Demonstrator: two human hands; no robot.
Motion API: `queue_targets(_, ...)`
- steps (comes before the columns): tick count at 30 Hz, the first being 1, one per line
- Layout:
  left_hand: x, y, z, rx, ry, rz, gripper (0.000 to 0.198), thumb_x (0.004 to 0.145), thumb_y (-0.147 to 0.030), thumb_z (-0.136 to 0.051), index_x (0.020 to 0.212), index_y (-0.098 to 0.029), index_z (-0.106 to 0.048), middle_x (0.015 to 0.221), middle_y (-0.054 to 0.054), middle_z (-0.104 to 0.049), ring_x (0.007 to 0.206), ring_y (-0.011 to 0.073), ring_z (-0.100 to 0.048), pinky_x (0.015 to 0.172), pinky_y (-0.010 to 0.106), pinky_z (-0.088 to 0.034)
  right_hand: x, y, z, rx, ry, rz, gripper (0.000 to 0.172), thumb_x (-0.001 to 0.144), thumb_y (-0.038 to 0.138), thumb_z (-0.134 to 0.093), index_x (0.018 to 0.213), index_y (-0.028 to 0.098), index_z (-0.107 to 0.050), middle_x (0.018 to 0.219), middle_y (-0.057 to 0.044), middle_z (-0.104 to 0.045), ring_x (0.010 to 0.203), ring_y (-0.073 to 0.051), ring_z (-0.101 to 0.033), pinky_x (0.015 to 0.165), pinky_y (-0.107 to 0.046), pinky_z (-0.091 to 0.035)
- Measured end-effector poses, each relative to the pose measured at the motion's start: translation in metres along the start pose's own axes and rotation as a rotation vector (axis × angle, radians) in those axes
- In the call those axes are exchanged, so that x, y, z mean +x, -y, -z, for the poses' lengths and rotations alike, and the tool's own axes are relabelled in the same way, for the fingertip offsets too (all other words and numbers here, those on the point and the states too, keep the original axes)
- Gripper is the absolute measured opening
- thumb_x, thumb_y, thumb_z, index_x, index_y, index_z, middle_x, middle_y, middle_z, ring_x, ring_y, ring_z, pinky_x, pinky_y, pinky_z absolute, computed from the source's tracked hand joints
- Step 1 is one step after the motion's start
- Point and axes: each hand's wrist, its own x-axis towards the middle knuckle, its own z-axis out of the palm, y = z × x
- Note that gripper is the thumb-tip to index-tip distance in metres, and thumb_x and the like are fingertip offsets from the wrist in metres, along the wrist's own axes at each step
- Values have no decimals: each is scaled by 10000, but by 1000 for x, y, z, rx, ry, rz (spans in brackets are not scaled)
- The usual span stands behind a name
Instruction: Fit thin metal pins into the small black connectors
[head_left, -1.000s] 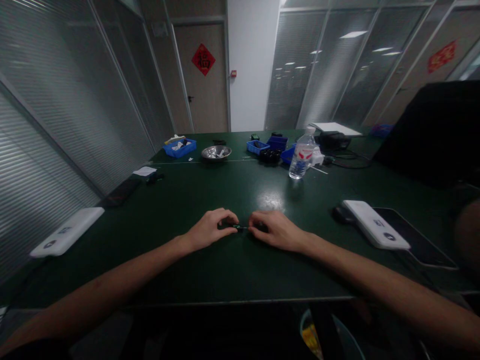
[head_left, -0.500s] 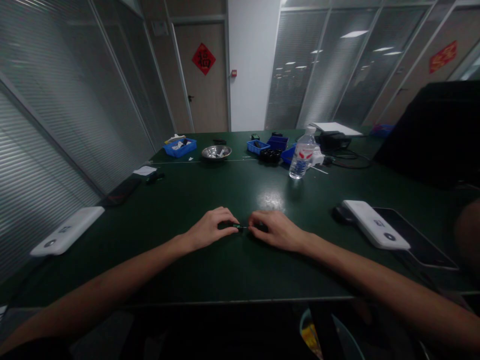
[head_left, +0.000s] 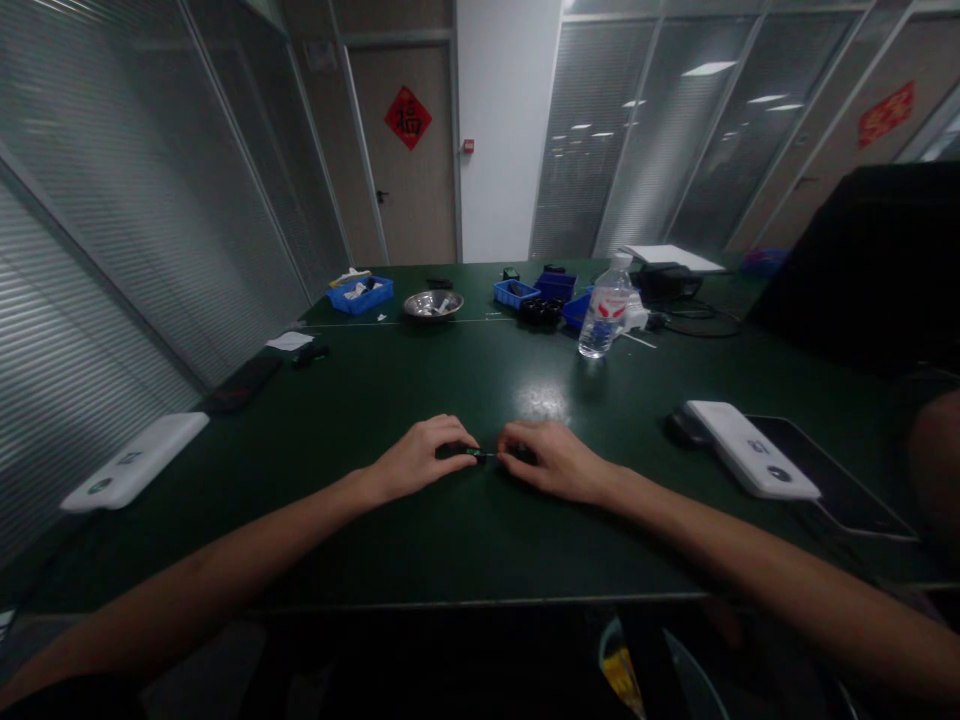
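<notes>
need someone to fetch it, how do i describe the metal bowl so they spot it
Go to the far end of the long green table, toward the door with the red sign. The bowl sits between a blue tray on its left and a cluster of blue bins on its right; it is the only round, shiny silver thing there.

Dark green table (head_left: 420,370); black, green-marked part (head_left: 475,453) between left hand (head_left: 420,460) and right hand (head_left: 551,462); white pad (head_left: 135,462) far left of them; blue bins (head_left: 360,295) beyond.
</notes>
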Motion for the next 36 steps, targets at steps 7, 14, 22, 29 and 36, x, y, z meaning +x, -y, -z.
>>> queue_targets(7,0,-2,1,5,11,-21,222,1001,-321,-634,1179,-241,-740,1091,60,-668,1039,207,-631,922,356,-505,0,2,-1,50,-52,15,96,1005,247,-573,1056,195,-636,971,-30,-672,810,-155,-613,731,-279,-450)
queue_targets(14,0,-2,2,17,16,-13,240,1005,-334,-627,1199,-243,-736,1099,59,-662,1042,204,-626,923,350,-501,-1,1,0,45,-52,15,104,1003,260,-582,1062,197,-641,970,-29,-670,804,-154,-614,717,-276,-446)
queue_targets(22,-2,0,-1,63,0,-19,296,1046,-336,-545,1287,-267,-704,1132,76,-658,1053,217,-617,918,373,-512,0,-2,-2,29,-53,5,102,987,242,-594,1060,198,-649,941,-32,-678,779,-159,-613,710,-286,-440)
queue_targets(29,-2,4,-4,100,-5,-23,319,1046,-319,-539,1324,-255,-682,1168,84,-644,1101,225,-604,958,382,-504,1,-3,-1,25,-52,-5,97,991,244,-588,1047,191,-645,937,-30,-679,768,-151,-606,700,-275,-432)
queue_targets(36,-1,0,-2,103,12,-9,344,1022,-349,-584,1344,-246,-650,1216,90,-630,1136,236,-589,983,400,-498,1,-6,-3,-9,-60,-15,101,989,253,-593,1046,189,-646,941,-37,-683,777,-159,-608,715,-283,-435)
